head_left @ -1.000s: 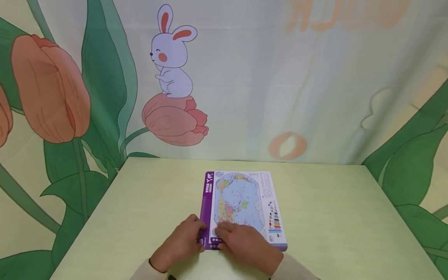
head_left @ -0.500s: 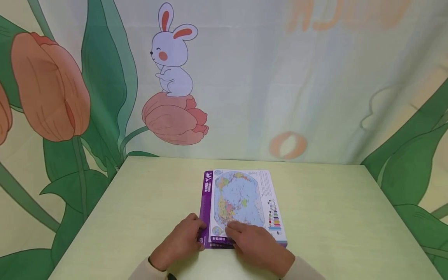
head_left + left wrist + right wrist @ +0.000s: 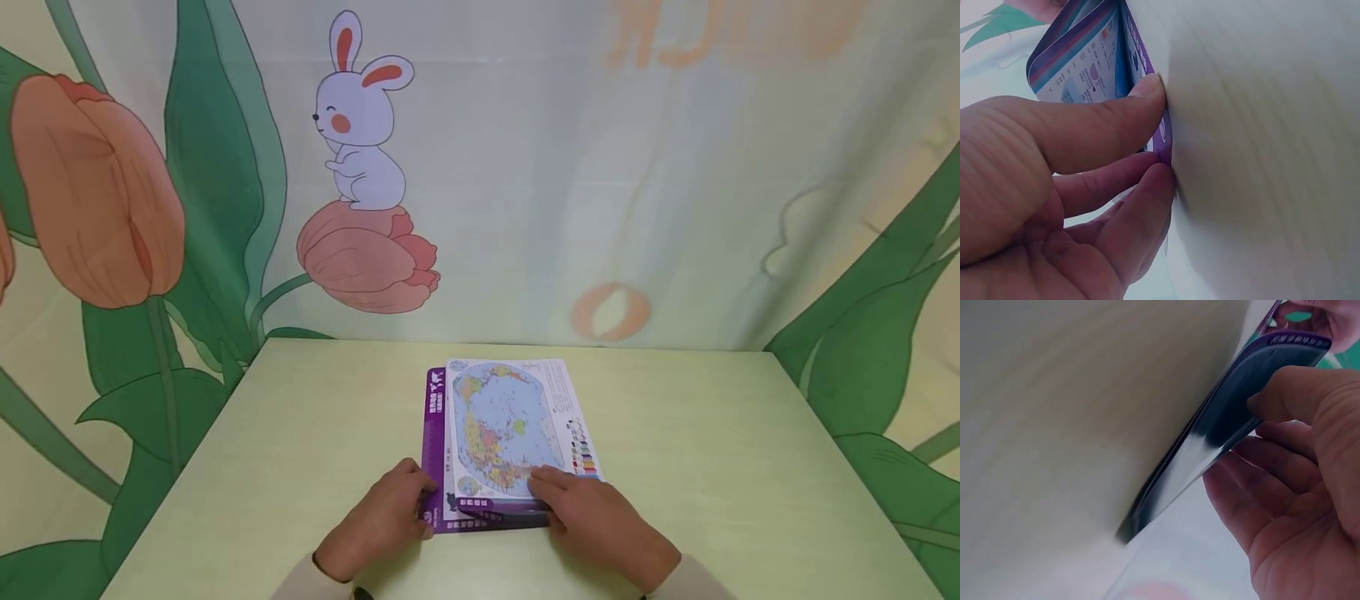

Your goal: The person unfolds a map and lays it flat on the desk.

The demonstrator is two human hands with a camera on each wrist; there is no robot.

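A printed world map (image 3: 506, 429) with rounded corners lies in layers on the table in the head view. Its lower layer shows a purple strip (image 3: 432, 433) along the left side. My left hand (image 3: 382, 521) pinches the near left corner of that layer, thumb over the purple edge (image 3: 1159, 134) in the left wrist view. With thumb and fingers my right hand (image 3: 600, 525) holds the near edge of the upper layer, which is raised and bowed. The right wrist view shows the dark, shaded underside (image 3: 1241, 387) beneath my thumb. Whether the layers are joined by a fold is hidden.
The pale yellow table (image 3: 697, 450) extends on both sides of the map. Behind it hangs a curtain (image 3: 517, 183) printed with a rabbit, tulips and leaves.
My right hand has slid rightward along the near edge, and the upper layer has lifted off the lower one, showing more print beneath. My left hand keeps its place at the corner.
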